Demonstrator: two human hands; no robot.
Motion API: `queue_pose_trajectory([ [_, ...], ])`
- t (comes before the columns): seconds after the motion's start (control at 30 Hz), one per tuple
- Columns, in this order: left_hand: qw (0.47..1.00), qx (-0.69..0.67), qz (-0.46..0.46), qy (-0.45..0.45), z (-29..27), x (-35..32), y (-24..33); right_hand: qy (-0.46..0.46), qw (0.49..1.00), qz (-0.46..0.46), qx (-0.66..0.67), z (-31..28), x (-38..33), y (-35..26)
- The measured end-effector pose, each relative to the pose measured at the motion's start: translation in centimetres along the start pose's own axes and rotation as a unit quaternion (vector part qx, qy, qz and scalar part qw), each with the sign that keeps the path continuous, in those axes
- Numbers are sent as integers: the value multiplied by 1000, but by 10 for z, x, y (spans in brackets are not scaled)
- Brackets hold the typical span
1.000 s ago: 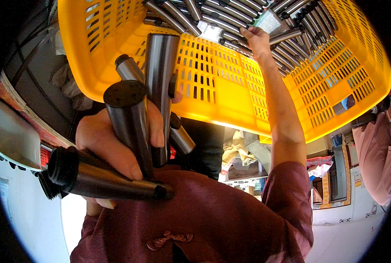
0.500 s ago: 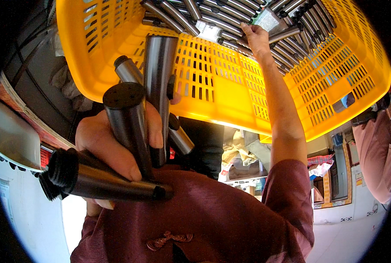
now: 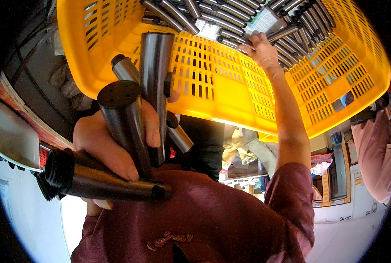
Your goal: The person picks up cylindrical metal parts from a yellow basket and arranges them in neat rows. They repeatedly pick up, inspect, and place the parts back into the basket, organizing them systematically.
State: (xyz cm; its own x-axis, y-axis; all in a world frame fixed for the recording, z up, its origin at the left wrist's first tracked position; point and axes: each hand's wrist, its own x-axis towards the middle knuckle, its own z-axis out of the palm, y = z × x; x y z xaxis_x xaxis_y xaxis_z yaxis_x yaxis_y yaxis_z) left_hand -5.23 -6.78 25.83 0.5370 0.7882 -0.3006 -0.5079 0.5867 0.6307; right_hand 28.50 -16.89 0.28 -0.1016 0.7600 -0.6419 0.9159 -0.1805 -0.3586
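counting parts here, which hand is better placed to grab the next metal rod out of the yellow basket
Right. The right hand already rests on the rods inside the yellow basket; the left hand is full, clutching several.

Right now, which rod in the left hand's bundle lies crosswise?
The dark tapered metal rod at the bottom of the left hand: it lies roughly level, wide ribbed end pointing left, while the other grey steel rods stand upright.

We cannot see the palm of our left hand (image 3: 112, 144): the rods (image 3: 129, 127) it grips cover it. Our right hand (image 3: 259, 48) hides its fingertips among the rods in the crate (image 3: 230, 94), whose far side the top edge cuts off. Behind the crate, things are blurred.
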Motion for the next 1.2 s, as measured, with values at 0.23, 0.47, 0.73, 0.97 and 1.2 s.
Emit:
queue_pose_trajectory([
  [0.23,1000,-2,-2,-10,3,3,-1,-59,996,-26,-70,9,0,14],
  [0.47,1000,7,-8,-7,1,2,-2,43,996,-34,-64,17,7,-6],
  [0.73,1000,16,-4,-8,2,1,-1,-40,996,16,-83,20,-6,22],
  [0.97,1000,20,-8,-6,2,-3,0,-46,996,67,25,22,12,-13],
  [1.2,1000,16,-9,-15,1,-5,0,-65,976,154,135,39,16,-8],
])
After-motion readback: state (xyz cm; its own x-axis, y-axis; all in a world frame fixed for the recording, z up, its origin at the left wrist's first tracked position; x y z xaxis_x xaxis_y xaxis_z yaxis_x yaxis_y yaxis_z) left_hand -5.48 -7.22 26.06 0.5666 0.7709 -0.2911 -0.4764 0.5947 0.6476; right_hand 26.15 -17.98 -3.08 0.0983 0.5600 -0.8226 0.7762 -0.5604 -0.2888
